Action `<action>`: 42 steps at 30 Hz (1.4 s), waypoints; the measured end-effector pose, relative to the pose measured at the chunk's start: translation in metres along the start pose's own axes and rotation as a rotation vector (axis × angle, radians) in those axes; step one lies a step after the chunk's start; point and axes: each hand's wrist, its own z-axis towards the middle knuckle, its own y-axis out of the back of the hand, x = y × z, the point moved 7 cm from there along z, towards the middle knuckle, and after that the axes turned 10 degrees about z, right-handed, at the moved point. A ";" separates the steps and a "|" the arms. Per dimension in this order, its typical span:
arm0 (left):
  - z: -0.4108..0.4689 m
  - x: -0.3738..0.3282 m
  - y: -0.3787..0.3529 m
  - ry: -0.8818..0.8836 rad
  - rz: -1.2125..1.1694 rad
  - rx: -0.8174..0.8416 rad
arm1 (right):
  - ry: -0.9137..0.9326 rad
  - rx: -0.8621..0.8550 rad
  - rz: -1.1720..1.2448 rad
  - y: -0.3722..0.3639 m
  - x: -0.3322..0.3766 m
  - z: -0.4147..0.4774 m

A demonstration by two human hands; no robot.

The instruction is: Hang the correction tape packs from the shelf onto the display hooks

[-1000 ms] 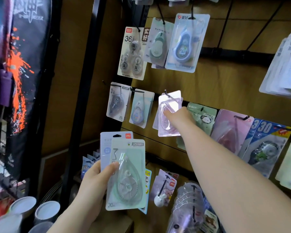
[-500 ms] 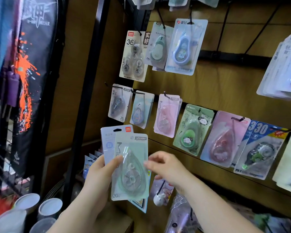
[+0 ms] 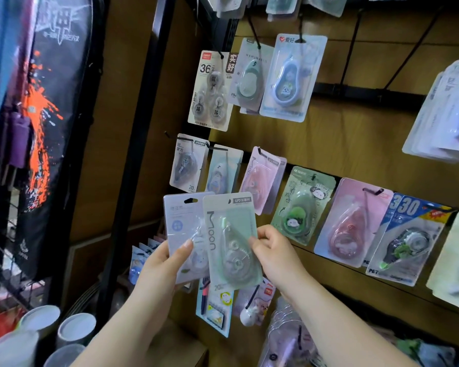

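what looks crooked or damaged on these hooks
Nothing looks damaged. The pink packs in the middle row hang fanned, the rear one poking out rightward. The right hand holds a green pack, the left hand a white pack.

**Bag, cups and post beside the display**

A black bag (image 3: 51, 144) splashed with orange hung at 9 o'clock, with a purple item (image 3: 17, 139) at its left edge. White cups (image 3: 76, 328) stood clustered at 7 o'clock. A black upright post (image 3: 133, 181) ran from 12 toward 7, against brown wooden panelling (image 3: 355, 144).

lilac pack (image 3: 179, 226): right part hidden behind green pack (image 3: 232, 242).
right-edge stack (image 3: 445, 112): blurred, cut off by the frame.
top-row packs (image 3: 326, 4): only bottoms show.
white cups (image 3: 11, 348): cut off at the corner.
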 end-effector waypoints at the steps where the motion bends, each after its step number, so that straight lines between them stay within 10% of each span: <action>1: 0.000 0.000 0.000 0.000 -0.003 0.001 | -0.002 0.002 0.005 0.000 0.000 0.000; 42: 0.011 0.008 0.006 0.020 0.012 0.032 | -0.008 -0.402 -0.211 0.058 0.043 0.089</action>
